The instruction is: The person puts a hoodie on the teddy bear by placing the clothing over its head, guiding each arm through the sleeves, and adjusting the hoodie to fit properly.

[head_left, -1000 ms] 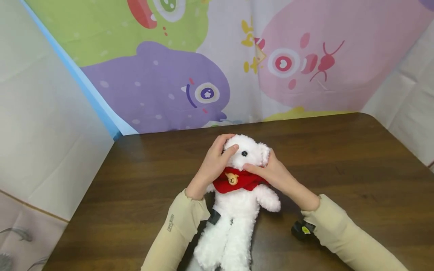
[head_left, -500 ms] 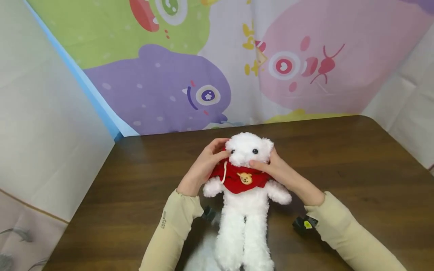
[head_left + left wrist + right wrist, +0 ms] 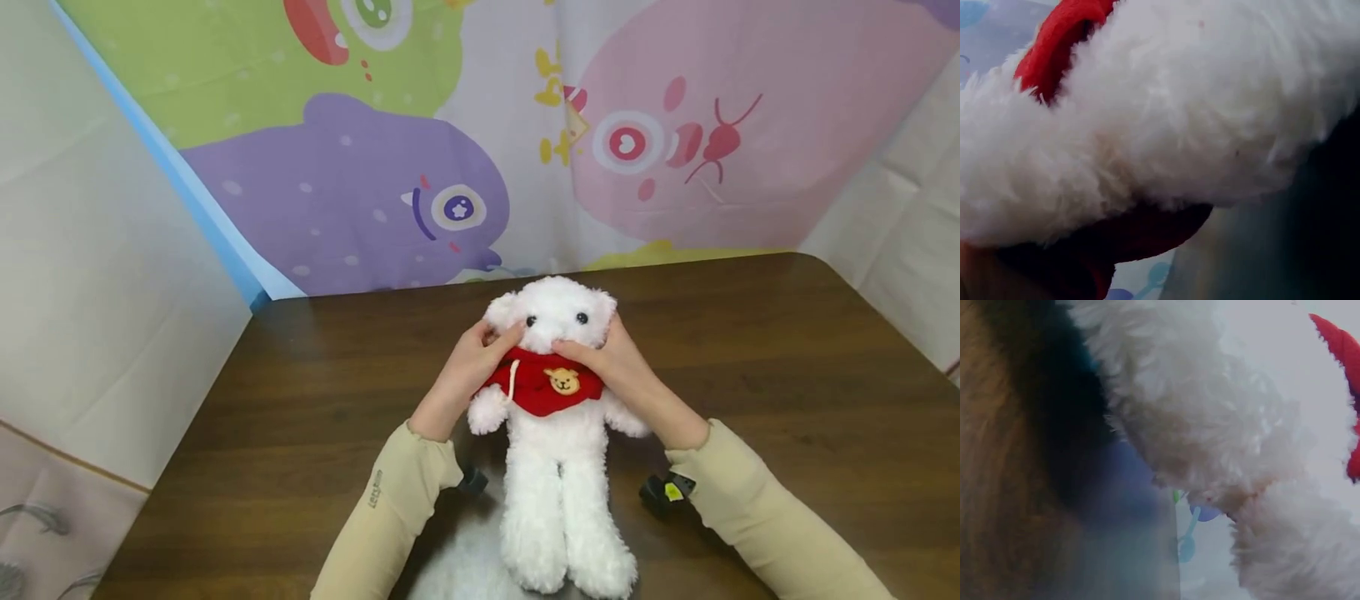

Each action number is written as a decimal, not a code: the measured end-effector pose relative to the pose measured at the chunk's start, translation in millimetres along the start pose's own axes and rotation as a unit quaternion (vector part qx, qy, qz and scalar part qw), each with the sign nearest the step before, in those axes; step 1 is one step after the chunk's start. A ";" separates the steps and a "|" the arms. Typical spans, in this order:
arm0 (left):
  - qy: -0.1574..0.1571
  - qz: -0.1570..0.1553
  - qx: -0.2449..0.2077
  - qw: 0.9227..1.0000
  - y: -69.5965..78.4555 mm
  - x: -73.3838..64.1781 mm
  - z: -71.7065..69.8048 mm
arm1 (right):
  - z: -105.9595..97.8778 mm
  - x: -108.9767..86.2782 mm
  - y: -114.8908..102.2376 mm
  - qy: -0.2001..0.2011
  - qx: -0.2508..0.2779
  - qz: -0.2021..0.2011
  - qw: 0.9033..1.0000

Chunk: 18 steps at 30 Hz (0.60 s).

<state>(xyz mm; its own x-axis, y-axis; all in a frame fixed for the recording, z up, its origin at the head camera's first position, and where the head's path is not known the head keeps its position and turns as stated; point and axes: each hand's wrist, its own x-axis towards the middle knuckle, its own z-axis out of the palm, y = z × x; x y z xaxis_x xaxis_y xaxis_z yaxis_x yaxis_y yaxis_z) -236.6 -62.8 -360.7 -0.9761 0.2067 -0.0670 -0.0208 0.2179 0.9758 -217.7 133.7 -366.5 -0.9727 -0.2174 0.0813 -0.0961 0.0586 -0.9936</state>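
A fluffy white teddy bear (image 3: pixel 558 442) in a red hooded cape (image 3: pixel 536 396) faces the head camera, its feet toward the person. The cape has a small bear-face patch (image 3: pixel 564 381) and a white cord (image 3: pixel 513 379). My left hand (image 3: pixel 467 368) grips the bear at one side of the head and neck, thumb on its cheek near an eye. On the other side my right hand (image 3: pixel 633 371) holds it, thumb under the muzzle. White fur (image 3: pixel 1185 106) and red cloth (image 3: pixel 1060 44) fill the left wrist view; fur (image 3: pixel 1166 394) dominates the right wrist view.
A dark wooden table (image 3: pixel 787 375) lies under the bear. Behind it hangs a cartoon-printed cloth (image 3: pixel 540 200), with pale panels (image 3: pixel 112 250) at the sides. A black wrist device (image 3: pixel 663 493) shows below the right sleeve.
The bear has shifted right and turned, so both eyes, the other ear and the patch now face the camera. Its legs have swung right. Both hands have stayed at its head and neck.
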 end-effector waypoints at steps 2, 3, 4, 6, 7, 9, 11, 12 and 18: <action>-0.012 0.015 0.009 1.000 0.0 1.0 1.3 | -2.5 -0.1 0.4 0.012 -0.003 -0.005 1.000; -0.020 0.027 0.015 0.999 0.3 1.4 1.2 | -3.6 -0.1 0.4 0.016 -0.003 -0.004 1.000; -0.030 0.039 0.020 0.999 0.3 1.1 0.2 | -4.2 0.0 0.5 0.020 -0.004 -0.004 1.000; -0.059 0.056 0.020 0.997 0.6 0.7 -2.3 | -5.6 0.5 0.6 0.029 -0.013 -0.003 0.999; -0.077 0.062 0.015 0.995 0.7 0.4 -3.6 | -6.4 0.6 0.6 0.035 -0.027 -0.004 0.999; -0.109 0.070 0.011 0.991 1.0 -0.4 -5.9 | -8.0 0.2 0.2 0.050 -0.064 0.002 0.997; -0.132 0.068 0.006 0.989 0.9 -0.6 -7.1 | -9.0 -0.5 -0.1 0.060 -0.103 0.007 0.993; -0.139 0.065 0.003 0.988 0.8 -0.7 -7.5 | -9.3 -1.0 -0.1 0.064 -0.122 0.011 0.990; -0.131 0.050 -0.002 0.990 -1.0 -0.7 -7.1 | -10.5 1.6 3.6 0.042 -0.111 0.003 0.993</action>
<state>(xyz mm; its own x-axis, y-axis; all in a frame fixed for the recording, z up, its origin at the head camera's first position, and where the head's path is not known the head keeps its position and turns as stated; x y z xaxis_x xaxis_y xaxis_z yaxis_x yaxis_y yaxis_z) -237.4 -70.0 -360.1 -0.8833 0.4684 -0.0208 0.0721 0.1796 0.9811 -221.8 143.7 -369.1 -0.9868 -0.1342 0.0911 -0.1253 0.2744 -0.9534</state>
